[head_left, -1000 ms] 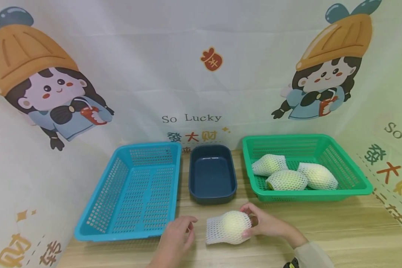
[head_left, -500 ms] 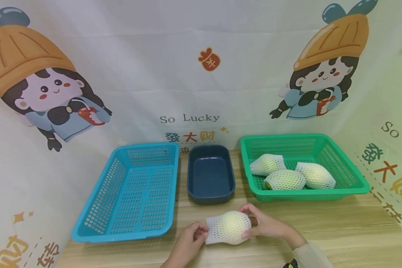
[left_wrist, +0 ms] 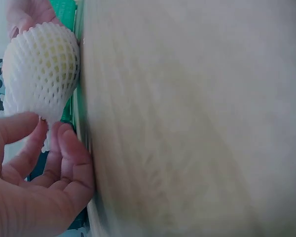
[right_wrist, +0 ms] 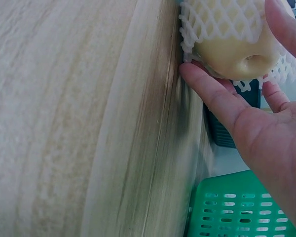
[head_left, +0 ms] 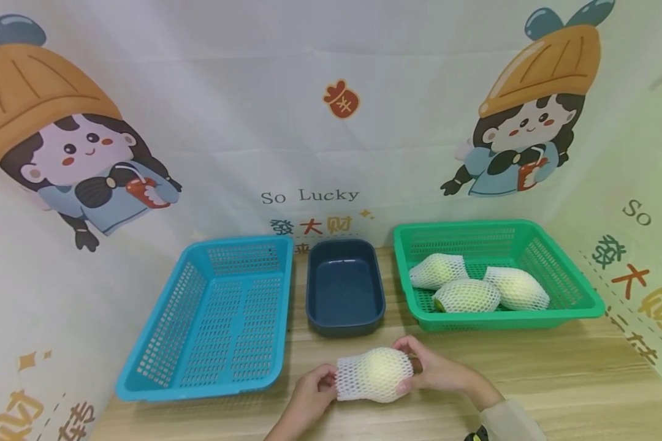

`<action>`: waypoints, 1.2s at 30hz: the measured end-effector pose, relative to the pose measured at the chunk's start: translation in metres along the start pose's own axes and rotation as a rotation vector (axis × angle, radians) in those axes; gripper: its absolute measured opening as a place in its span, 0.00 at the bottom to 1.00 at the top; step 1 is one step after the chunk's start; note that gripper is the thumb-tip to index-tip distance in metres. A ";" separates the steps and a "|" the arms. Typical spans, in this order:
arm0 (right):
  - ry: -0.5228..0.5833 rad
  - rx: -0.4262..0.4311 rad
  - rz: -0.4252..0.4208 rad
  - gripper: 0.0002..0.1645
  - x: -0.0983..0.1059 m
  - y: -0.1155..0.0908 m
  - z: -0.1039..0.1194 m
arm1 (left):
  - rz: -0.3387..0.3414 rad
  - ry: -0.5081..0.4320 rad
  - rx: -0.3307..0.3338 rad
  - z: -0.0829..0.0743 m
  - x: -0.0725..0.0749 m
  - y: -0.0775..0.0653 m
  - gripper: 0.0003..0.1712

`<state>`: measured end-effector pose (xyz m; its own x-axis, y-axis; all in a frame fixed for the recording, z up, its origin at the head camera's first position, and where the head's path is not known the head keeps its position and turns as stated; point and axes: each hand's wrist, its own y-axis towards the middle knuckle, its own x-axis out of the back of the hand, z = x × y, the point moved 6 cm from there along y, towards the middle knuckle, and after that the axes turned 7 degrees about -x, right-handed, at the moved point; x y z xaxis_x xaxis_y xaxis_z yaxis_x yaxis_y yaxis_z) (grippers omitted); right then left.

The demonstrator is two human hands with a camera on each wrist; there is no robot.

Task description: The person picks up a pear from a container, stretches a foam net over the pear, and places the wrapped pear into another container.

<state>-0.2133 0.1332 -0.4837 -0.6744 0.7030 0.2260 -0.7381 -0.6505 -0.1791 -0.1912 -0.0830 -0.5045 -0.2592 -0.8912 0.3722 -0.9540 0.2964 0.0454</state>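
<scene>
A pale yellow fruit [right_wrist: 237, 58] in a white foam net sleeve [head_left: 352, 378] lies on its side on the table. My left hand [head_left: 315, 393] pinches the loose left end of the sleeve; thumb and forefinger meet on it in the left wrist view. My right hand [head_left: 438, 370] holds the fruit's right end, thumb on the near side and fingers round the far side. In the right wrist view that end is bare, with a dimple, outside the net. The fruit's other end is hidden in the mesh.
Behind the hands stands a dark blue tub [head_left: 344, 329]. A blue basket [head_left: 198, 392] is at the left. The green basket [head_left: 507, 320] at the right holds three netted fruits [head_left: 466, 296]. A printed cloth [head_left: 309, 135] hangs behind the wooden table [head_left: 529, 367].
My left hand has moved right from beside the blue basket and taken hold of the sleeve's left end. The right hand keeps its hold on the fruit, and the view has shifted slightly.
</scene>
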 end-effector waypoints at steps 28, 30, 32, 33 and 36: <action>-0.090 -0.113 -0.252 0.15 0.013 -0.021 0.013 | 0.113 0.222 -0.060 -0.008 -0.003 0.008 0.04; -0.076 -0.135 -0.269 0.16 0.014 -0.025 0.012 | 0.116 0.205 -0.047 -0.007 -0.003 0.008 0.03; -0.060 -0.153 -0.284 0.16 0.016 -0.028 0.011 | 0.125 0.175 -0.032 -0.006 -0.003 0.008 0.03; -0.053 -0.163 -0.292 0.16 0.017 -0.030 0.010 | 0.130 0.155 -0.025 -0.006 -0.003 0.007 0.03; -0.043 -0.192 -0.321 0.17 0.021 -0.036 0.007 | 0.142 0.113 0.004 -0.005 -0.003 0.007 0.04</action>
<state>-0.2012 0.1695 -0.4661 -0.4100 0.8468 0.3389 -0.9049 -0.3308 -0.2679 -0.1960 -0.0767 -0.5004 -0.3725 -0.7964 0.4765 -0.9098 0.4145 -0.0185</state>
